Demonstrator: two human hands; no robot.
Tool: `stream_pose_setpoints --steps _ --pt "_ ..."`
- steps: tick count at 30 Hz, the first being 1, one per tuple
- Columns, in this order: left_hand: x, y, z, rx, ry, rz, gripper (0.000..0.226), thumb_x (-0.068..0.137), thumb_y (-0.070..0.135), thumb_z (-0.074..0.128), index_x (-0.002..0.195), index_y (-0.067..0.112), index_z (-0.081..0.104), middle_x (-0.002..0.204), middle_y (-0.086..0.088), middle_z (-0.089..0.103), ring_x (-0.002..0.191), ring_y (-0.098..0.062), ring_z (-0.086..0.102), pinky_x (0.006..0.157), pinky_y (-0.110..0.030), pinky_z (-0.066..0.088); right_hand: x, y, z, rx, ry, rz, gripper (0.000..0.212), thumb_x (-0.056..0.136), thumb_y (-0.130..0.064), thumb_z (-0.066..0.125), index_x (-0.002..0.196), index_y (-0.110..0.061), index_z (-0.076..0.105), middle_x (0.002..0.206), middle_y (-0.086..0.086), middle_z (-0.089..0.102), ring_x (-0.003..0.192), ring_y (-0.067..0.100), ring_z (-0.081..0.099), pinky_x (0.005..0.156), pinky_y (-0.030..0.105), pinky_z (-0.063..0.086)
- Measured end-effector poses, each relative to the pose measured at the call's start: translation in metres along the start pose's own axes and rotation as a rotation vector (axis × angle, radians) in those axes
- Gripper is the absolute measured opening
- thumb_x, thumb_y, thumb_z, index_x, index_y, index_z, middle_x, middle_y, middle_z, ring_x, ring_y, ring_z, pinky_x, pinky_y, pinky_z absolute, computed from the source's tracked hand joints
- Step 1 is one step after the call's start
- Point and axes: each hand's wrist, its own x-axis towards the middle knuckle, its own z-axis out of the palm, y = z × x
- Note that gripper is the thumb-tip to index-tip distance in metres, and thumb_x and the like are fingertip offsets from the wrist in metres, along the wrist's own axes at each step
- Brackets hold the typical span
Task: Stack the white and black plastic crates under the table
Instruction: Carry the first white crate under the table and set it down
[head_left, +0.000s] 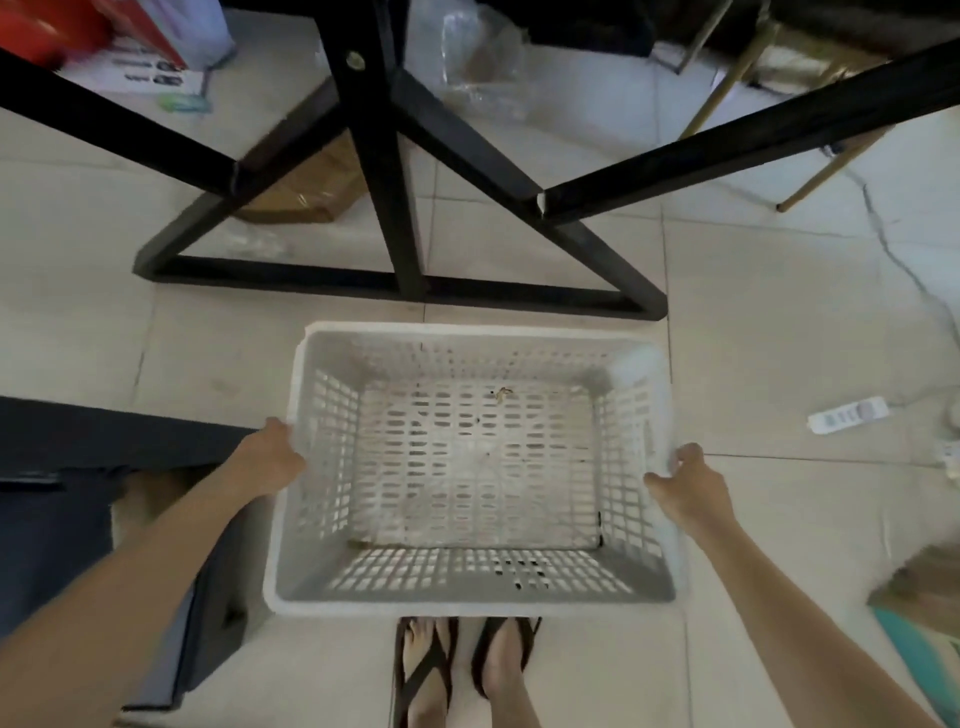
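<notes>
Both hands grip the white crate (470, 467) by its long sides: our left hand (272, 457) curls around the left rim, our right hand (688, 486) clamps the right rim with the thumb inside. We hold the slatted, empty crate upright in front of our sandalled feet (465, 670), above the tiled floor (769, 322). Just beyond its far rim stands the black bench frame (384, 156). A dark crate-like box (62, 519) sits to our left. Further right, a white power strip (848, 414) lies on the tiles.
</notes>
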Motion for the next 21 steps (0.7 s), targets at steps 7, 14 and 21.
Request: stream_pose_setpoints --steps 7,14,21 --pt "0.111 0.015 0.045 -0.210 0.083 -0.148 0.063 0.088 0.014 0.057 0.146 0.008 0.033 0.119 -0.025 0.059 0.085 -0.030 0.055 0.071 -0.039 0.044 0.093 -0.020 0.042 -0.001 -0.017 0.011 0.061 0.087 -0.024 0.055 0.143 -0.005 0.037 0.138 0.012 0.053 0.119 0.029 0.055 0.077 0.026 0.040" --pt "0.133 0.033 0.061 -0.204 0.134 -0.201 0.061 0.088 0.014 0.062 0.142 0.006 0.037 0.126 -0.027 0.058 0.113 -0.044 0.059 0.076 -0.035 0.040 0.131 -0.009 0.067 0.025 -0.030 0.049 0.061 0.084 -0.023 0.060 0.137 -0.002 0.038 0.142 0.012 0.049 0.123 0.031 0.053 0.084 0.030 0.044" --pt "0.113 0.048 0.052 -0.144 0.086 -0.163 0.071 0.089 0.023 0.063 0.150 0.010 0.030 0.139 -0.025 0.048 0.111 -0.039 0.056 0.083 -0.038 0.046 0.128 -0.011 0.060 -0.004 -0.111 0.048 0.064 0.088 -0.024 0.056 0.143 -0.002 0.033 0.144 0.015 0.045 0.127 0.031 0.049 0.086 0.029 0.042"
